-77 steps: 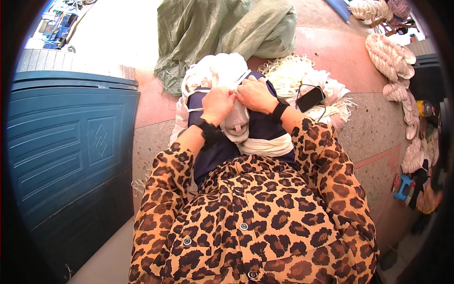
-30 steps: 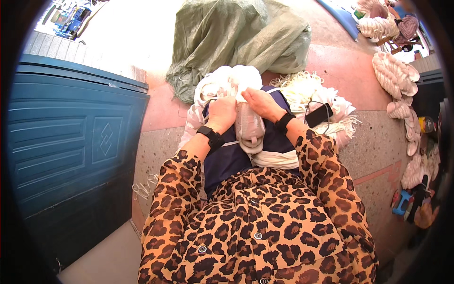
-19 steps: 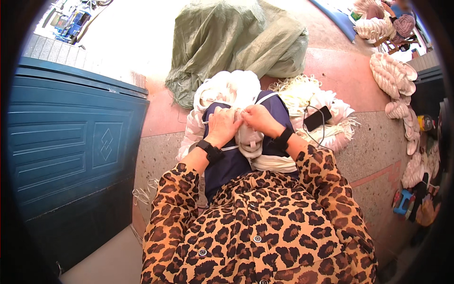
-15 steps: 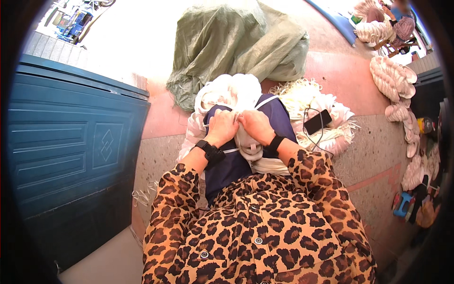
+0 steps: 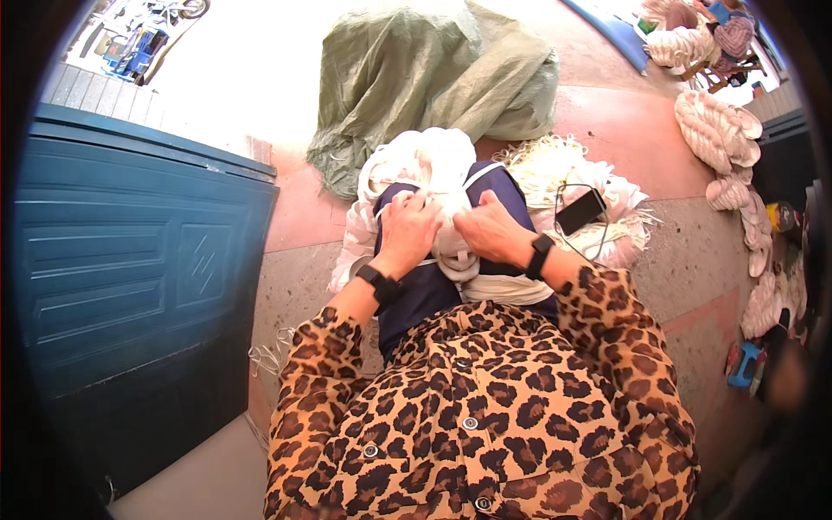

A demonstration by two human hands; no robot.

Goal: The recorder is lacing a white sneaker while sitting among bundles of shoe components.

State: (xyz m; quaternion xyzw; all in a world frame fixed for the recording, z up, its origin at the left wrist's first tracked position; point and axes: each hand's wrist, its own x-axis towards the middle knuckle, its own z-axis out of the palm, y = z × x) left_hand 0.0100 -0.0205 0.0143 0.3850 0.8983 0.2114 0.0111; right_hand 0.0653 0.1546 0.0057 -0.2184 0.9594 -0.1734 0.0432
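My left hand [image 5: 406, 232] and my right hand [image 5: 490, 230] are both closed on a bundle of white cord [image 5: 451, 234] lying across my lap, over dark blue cloth [image 5: 416, 299]. The two hands sit close together, fingers pressed into the bundle's middle. More of the white cord [image 5: 416, 160] heaps up just beyond my hands. Each wrist carries a black band. My sleeves are leopard print.
A black phone [image 5: 581, 211] with a cable lies on a pile of white strands [image 5: 555, 169] to my right. A green sack [image 5: 433, 78] lies ahead. A blue metal door [image 5: 130, 269] fills the left. Twisted white cord hanks [image 5: 719, 130] lie at the far right on the floor.
My hands have drawn closer together on the white bundle, and shifted slightly toward my body; the bundle is squeezed tighter between them.
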